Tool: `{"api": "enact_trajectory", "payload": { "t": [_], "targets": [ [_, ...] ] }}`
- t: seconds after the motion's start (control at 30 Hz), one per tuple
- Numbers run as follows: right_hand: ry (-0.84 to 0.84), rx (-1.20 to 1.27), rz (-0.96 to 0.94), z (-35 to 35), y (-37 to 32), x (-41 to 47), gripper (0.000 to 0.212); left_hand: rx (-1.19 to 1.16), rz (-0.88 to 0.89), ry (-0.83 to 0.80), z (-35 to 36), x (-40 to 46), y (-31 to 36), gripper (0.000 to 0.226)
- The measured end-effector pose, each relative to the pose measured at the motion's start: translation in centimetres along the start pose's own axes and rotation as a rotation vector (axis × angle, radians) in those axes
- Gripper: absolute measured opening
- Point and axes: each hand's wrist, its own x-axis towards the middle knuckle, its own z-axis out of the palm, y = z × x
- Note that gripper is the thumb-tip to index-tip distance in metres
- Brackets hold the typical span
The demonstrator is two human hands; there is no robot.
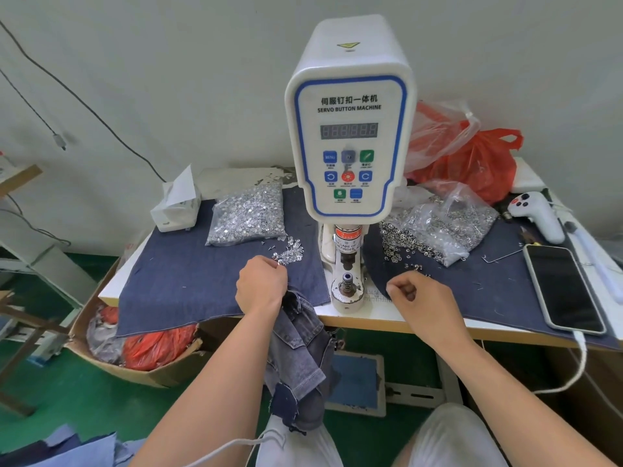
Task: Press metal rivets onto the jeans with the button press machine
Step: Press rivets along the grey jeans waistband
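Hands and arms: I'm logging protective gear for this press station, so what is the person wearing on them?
Nothing shows on either: the left hand and right hand are bare, without gloves, rings or a watch. Both forearms are uncovered, with no sleeves in view.

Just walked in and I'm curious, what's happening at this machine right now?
A seated person is loading a servo button machine. The left hand pinches at loose rivets spilled from a bag, the right hand is curled near ring-shaped pieces. The jeans hang off the table edge, not yet under the press.
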Motion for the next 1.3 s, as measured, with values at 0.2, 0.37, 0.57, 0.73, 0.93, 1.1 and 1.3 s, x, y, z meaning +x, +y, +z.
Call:
{"api": "enact_trajectory", "payload": {
  "t": [0.2,0.37,0.57,0.73,0.93,1.1,1.3],
  "targets": [
    [-0.003,0.006,-0.003,-0.2,-0.2,-0.2,0.012,-0.003,-0.005,-0.005,0.0,0.1,0.0,0.013],
    [0.007,0.015,-0.014,-0.1,-0.1,-0.2,0.011,0.009,0.007,0.003,0.1,-0.1,-0.3,0.018],
    [0.006,0.015,-0.025,0.0,-0.4,-0.2,0.012,0.005,-0.004,-0.017,-0.1,-0.4,-0.3,0.016],
    [0.010,0.027,-0.048,0.0,-1.1,-0.1,0.013,-0.040,0.006,-0.030,-0.3,-0.4,-0.4,0.013],
    [-0.001,0.141,-0.123,0.2,-3.0,-0.2,0.012,-0.270,0.256,-0.420,-1.5,-3.4,-1.6,0.011],
    [-0.247,0.134,-0.199,0.7,-4.5,-0.6,0.009,-0.369,0.346,-0.814,-2.4,-5.7,-0.6,0.010],
    [-0.321,0.481,-0.115,0.4,-4.4,-0.9,0.017,-0.553,0.257,-0.932,-2.5,-5.9,0.6,0.015]
  ]
}}
